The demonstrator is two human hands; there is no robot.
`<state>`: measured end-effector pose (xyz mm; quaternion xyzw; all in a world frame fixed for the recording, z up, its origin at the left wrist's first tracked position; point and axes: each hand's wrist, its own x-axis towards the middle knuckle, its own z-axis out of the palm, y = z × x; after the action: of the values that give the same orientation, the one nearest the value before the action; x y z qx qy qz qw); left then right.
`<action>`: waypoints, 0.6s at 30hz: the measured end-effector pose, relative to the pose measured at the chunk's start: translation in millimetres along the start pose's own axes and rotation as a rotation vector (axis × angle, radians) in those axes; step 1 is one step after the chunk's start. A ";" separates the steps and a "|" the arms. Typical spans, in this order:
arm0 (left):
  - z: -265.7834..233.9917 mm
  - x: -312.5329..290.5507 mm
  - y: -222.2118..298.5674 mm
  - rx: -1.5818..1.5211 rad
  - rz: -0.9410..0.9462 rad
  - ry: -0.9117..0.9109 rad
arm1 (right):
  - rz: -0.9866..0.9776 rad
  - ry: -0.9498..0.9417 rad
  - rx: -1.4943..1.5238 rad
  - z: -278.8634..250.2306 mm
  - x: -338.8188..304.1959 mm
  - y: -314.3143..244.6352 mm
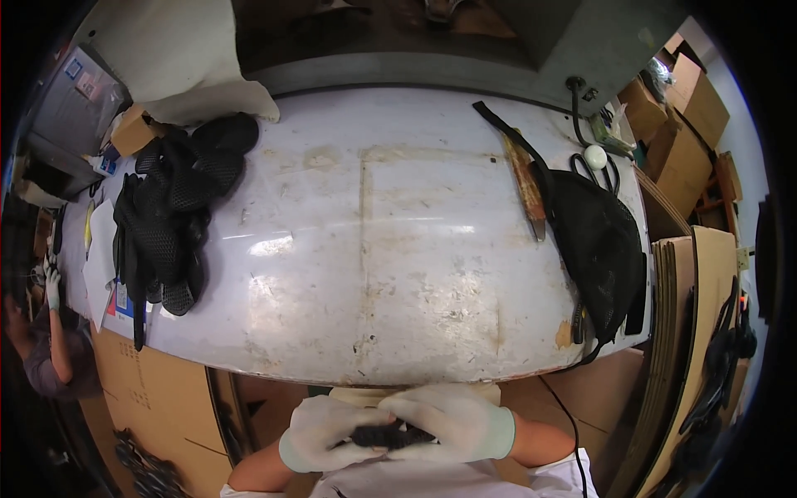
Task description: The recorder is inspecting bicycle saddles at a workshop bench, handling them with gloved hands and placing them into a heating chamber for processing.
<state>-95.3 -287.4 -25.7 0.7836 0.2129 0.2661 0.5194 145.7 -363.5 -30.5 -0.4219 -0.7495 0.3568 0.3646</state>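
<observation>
My left hand (322,432) and my right hand (455,422), both in pale gloves with light green cuffs, are together in front of my body at the near edge of the table. Their fingers curl around a small black object (383,436), which is partly covered by the gloves. It looks dark and textured, but its kind cannot be made out. Behind the hands spreads the worn white tabletop (415,274). On its left side lies a pile of black mesh pieces (170,207).
At the right, a black mesh pouch with a strap (602,249) lies beside a wooden-handled tool (527,187). A grey metal machine (398,75) stands along the back. Cardboard sheets (677,332) lean right of the table. A co-worker's gloved hand (53,286) shows at far left.
</observation>
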 end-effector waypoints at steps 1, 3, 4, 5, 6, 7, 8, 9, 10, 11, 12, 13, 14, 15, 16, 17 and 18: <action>3.5 -2.5 -12.4 0.027 0.116 -0.037 | -0.137 0.218 -0.067 -5.4 16.0 1.0; 10.0 -4.1 -22.4 0.021 0.263 -0.097 | -0.088 0.158 -0.055 -15.5 7.3 -6.8; 11.4 -3.7 -21.4 0.000 0.251 -0.108 | -0.056 0.093 -0.044 -20.1 3.9 -13.4; 10.3 -3.4 -18.5 0.045 0.268 -0.165 | -0.102 0.158 -0.057 -13.1 9.1 -21.0; 9.7 -3.7 -14.8 0.092 0.291 -0.223 | -0.078 0.162 -0.055 -10.8 9.1 -23.0; 10.4 -5.6 -20.1 0.118 0.344 -0.247 | -0.108 0.124 -0.059 -7.4 10.0 -19.4; 11.9 -7.9 -22.6 0.106 0.339 -0.255 | -0.139 0.085 -0.061 -3.5 9.5 -16.7; 12.5 -9.4 -24.6 0.089 0.338 -0.252 | -0.132 0.087 -0.049 0.8 8.1 -15.7; 13.2 -8.3 -24.8 0.077 0.336 -0.243 | -0.125 0.086 -0.043 1.2 7.3 -15.3; 15.4 -8.7 -26.0 0.073 0.328 -0.244 | -0.147 0.079 -0.048 0.6 7.9 -15.2; 18.2 -9.5 -27.7 0.077 0.335 -0.205 | -0.170 0.071 -0.053 0.1 8.8 -15.3; 19.8 -10.8 -28.3 0.083 0.342 -0.166 | -0.169 0.069 -0.046 0.3 9.1 -15.5; 19.7 -12.1 -28.1 0.084 0.335 -0.165 | -0.172 0.074 -0.056 0.5 9.8 -15.9; 19.4 -13.3 -27.7 0.114 0.328 -0.154 | -0.177 0.078 -0.066 1.2 10.4 -16.2; 19.0 -14.3 -27.6 0.145 0.322 -0.143 | -0.179 0.078 -0.062 5.0 10.6 -15.8; 22.8 -15.0 -26.1 0.148 0.319 -0.142 | -0.181 0.147 -0.044 11.4 10.7 -15.1; 30.1 -15.1 -23.4 0.148 0.301 -0.014 | -0.184 0.217 -0.026 16.6 9.7 -13.6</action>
<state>-89.0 -309.0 -60.0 0.8447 0.1083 0.3190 0.4158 122.9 -363.9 -24.6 -0.3923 -0.7458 0.2644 0.4691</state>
